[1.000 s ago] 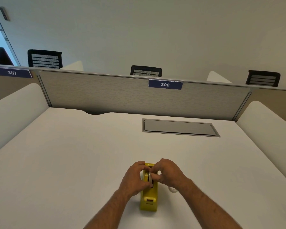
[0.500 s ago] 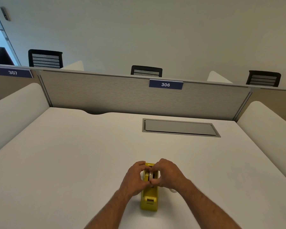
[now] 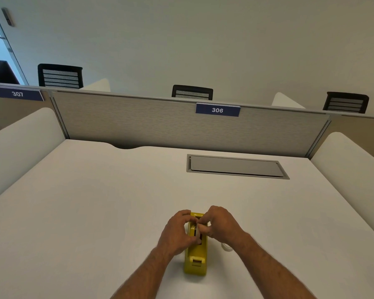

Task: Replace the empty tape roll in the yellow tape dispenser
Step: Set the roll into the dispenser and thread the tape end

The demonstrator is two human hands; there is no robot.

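The yellow tape dispenser (image 3: 195, 258) stands on the white desk (image 3: 95, 212), its cutter end toward me. My left hand (image 3: 177, 230) grips the dispenser's left side, thumb at the roll slot. My right hand (image 3: 219, 224) comes in from the right and pinches a pale tape roll (image 3: 196, 231) that sits in the slot between my fingertips. Most of the roll is hidden by my fingers. A bit of a clear, ring-shaped thing (image 3: 226, 247) lies on the desk behind my right wrist.
A grey cable hatch (image 3: 235, 167) is set into the desk further back. A fabric partition (image 3: 160, 124) with label 306 closes the far edge, and white side panels (image 3: 354, 160) flank the desk. Black chairs stand beyond the partition.
Both hands stay on the dispenser. My right fingertips have shifted slightly on the roll in the slot; the dispenser has not moved.
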